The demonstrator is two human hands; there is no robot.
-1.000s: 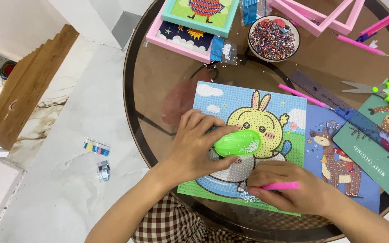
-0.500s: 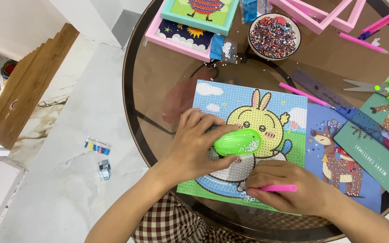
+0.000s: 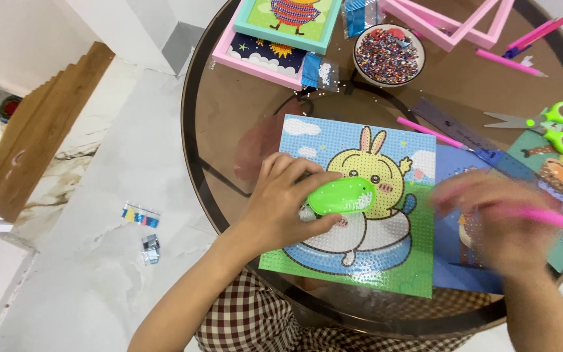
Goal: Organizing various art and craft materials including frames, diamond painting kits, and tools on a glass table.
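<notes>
1. Green oval tray (image 3: 341, 196), held in the left hand (image 3: 281, 208) with fingers closed round it, sits over the bunny picture (image 3: 360, 202).
2. Blurred right hand (image 3: 496, 221) grips a pink pen (image 3: 555, 218).
3. Round glass table (image 3: 229, 124); pale marble floor (image 3: 99, 195).

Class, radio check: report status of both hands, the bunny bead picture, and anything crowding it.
Left hand holding green tray on bunny picture. Right hand, blurred, gripping pink pen off its right edge. Blue deer picture abuts that edge.
</notes>
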